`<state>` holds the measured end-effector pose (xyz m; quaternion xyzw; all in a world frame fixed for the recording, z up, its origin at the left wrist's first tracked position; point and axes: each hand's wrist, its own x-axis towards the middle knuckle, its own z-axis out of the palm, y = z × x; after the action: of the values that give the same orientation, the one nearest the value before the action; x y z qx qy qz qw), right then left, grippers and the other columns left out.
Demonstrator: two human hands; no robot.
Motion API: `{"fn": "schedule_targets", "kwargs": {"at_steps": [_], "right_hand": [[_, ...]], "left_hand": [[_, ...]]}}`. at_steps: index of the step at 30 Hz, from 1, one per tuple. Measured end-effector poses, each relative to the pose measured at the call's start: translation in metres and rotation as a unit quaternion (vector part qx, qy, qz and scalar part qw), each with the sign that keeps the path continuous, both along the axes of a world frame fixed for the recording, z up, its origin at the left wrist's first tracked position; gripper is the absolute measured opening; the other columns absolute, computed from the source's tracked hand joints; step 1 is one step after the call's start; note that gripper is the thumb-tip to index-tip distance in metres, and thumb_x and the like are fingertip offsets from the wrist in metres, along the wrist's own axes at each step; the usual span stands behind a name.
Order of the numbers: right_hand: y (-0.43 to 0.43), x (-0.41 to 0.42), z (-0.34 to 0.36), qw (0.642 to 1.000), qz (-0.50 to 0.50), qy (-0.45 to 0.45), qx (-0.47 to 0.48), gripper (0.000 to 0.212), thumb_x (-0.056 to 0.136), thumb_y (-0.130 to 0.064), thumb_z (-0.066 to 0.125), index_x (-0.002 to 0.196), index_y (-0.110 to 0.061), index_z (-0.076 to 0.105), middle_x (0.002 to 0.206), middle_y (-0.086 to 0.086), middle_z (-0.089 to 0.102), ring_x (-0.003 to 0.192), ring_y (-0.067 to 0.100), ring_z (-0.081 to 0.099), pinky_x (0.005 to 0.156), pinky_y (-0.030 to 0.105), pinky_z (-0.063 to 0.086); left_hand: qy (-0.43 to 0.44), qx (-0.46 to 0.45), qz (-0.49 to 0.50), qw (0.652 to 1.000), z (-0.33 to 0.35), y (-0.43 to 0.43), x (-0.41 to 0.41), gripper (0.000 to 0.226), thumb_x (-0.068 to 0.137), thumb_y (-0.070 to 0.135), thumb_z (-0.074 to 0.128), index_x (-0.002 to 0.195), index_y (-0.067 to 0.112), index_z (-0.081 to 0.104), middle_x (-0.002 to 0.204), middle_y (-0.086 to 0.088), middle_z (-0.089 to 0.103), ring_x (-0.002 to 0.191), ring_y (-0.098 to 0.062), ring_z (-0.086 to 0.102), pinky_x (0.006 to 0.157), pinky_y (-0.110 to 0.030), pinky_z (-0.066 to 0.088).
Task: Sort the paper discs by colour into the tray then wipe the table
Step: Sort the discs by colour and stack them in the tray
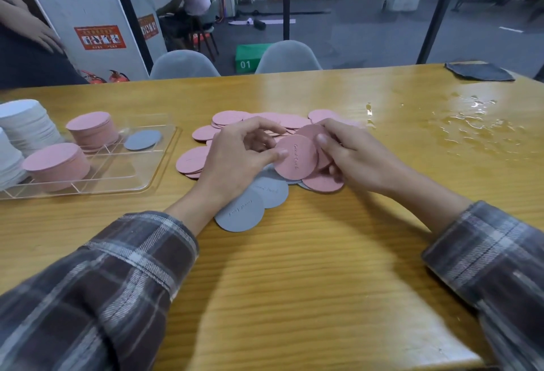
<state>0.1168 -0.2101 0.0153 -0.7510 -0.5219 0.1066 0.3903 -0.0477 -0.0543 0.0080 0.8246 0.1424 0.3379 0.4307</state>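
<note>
Okay, both hands are on the pile [229,119] mid-counter [294,267]. My left grip [235,158] pinches the near edge of a pink disc [295,158], and my right grip [353,158] pinches its other side, more pink ones fanned beneath. Grey discs [240,213] lie beside my left wrist. The tray [164,158], on the left, holds two pink stacks [56,164] and one grey disc [142,139].

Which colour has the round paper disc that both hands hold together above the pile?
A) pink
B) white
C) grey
A: the left hand and the right hand both pinch a pink round paper disc.
</note>
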Motion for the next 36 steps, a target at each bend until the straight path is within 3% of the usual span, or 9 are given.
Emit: {"fn": "schedule_targets", "kwargs": {"at_steps": [5,10,13,16,18,21,29,33,36], "right_hand": [[0.000,-0.004,0.001,0.998,0.034,0.043,0.006,0.028,0.111,-0.026,0.037,0.112,-0.009,0.060,0.076,0.002,0.057,0.056,0.011,0.057,0.050,0.031,0.048],[-0.001,-0.005,0.001,0.999,0.047,-0.015,0.002,0.015,0.107,-0.023,0.051,0.096,-0.033,0.055,0.073,-0.004,0.063,0.059,0.009,0.062,0.057,0.031,0.050],[-0.003,0.002,0.002,0.998,0.007,-0.057,0.008,0.010,0.106,-0.023,0.052,0.106,-0.018,0.061,0.078,-0.009,0.063,0.070,0.011,0.061,0.066,0.032,0.044],[-0.006,0.011,0.005,0.995,-0.036,-0.091,0.007,0.020,0.106,-0.024,0.051,0.118,-0.012,0.061,0.095,0.000,0.066,0.089,0.022,0.058,0.076,0.037,0.043],[-0.009,0.015,0.005,0.994,-0.050,-0.095,0.003,0.021,0.106,-0.024,0.051,0.121,-0.013,0.061,0.100,0.001,0.067,0.093,0.023,0.059,0.078,0.037,0.044],[-0.011,0.019,0.003,0.994,-0.061,-0.090,0.003,0.022,0.106,-0.025,0.051,0.122,-0.014,0.060,0.099,0.000,0.067,0.093,0.024,0.060,0.076,0.035,0.044],[-0.008,0.017,-0.001,0.993,-0.055,-0.106,0.003,0.023,0.106,-0.024,0.050,0.124,-0.013,0.059,0.108,0.007,0.066,0.099,0.024,0.056,0.071,0.028,0.032],[-0.008,0.015,0.000,0.994,-0.051,-0.098,0.010,0.022,0.108,-0.021,0.045,0.120,-0.009,0.060,0.102,0.005,0.065,0.093,0.024,0.058,0.066,0.024,0.035],[-0.008,0.011,0.001,0.997,-0.022,-0.067,0.002,0.022,0.110,-0.021,0.041,0.108,-0.011,0.061,0.080,-0.006,0.058,0.068,0.009,0.055,0.060,0.017,0.037]], "left_hand": [[-0.021,0.001,0.042,0.999,0.000,-0.009,0.008,0.024,0.073,0.018,0.094,0.091,0.019,0.077,0.085,0.000,0.075,0.079,-0.019,0.071,0.080,-0.035,0.061],[-0.018,0.035,0.058,0.998,-0.001,-0.014,0.013,0.019,0.078,0.018,0.090,0.093,0.019,0.078,0.089,0.002,0.075,0.082,-0.012,0.070,0.080,-0.027,0.059],[0.000,0.069,0.070,0.995,-0.003,-0.015,0.014,0.012,0.085,0.023,0.084,0.091,0.018,0.074,0.083,0.003,0.072,0.076,-0.009,0.065,0.073,-0.020,0.054],[0.075,0.106,0.071,0.989,-0.010,-0.017,0.015,0.026,0.081,0.041,0.085,0.084,0.021,0.069,0.081,0.008,0.068,0.072,-0.003,0.058,0.066,-0.015,0.043],[0.132,0.140,0.074,0.979,-0.015,-0.021,0.018,0.039,0.074,0.057,0.084,0.084,0.024,0.067,0.085,0.012,0.065,0.078,0.002,0.056,0.070,-0.019,0.043],[0.183,0.169,0.076,0.965,-0.016,-0.025,0.022,0.054,0.064,0.072,0.081,0.089,0.028,0.064,0.094,0.013,0.061,0.092,-0.008,0.058,0.082,-0.034,0.049],[0.197,0.111,-0.015,0.974,-0.003,-0.018,0.005,0.035,0.075,0.043,0.090,0.106,0.034,0.076,0.099,0.016,0.067,0.088,0.003,0.058,0.075,-0.008,0.042],[0.150,0.069,-0.040,0.985,-0.001,-0.011,-0.001,0.026,0.080,0.021,0.088,0.102,0.029,0.075,0.092,0.006,0.072,0.076,-0.010,0.065,0.069,-0.011,0.046],[0.090,0.035,-0.034,0.995,0.000,-0.008,-0.002,0.022,0.084,0.013,0.085,0.098,0.027,0.076,0.089,0.003,0.073,0.075,-0.018,0.068,0.071,-0.019,0.050]]}}
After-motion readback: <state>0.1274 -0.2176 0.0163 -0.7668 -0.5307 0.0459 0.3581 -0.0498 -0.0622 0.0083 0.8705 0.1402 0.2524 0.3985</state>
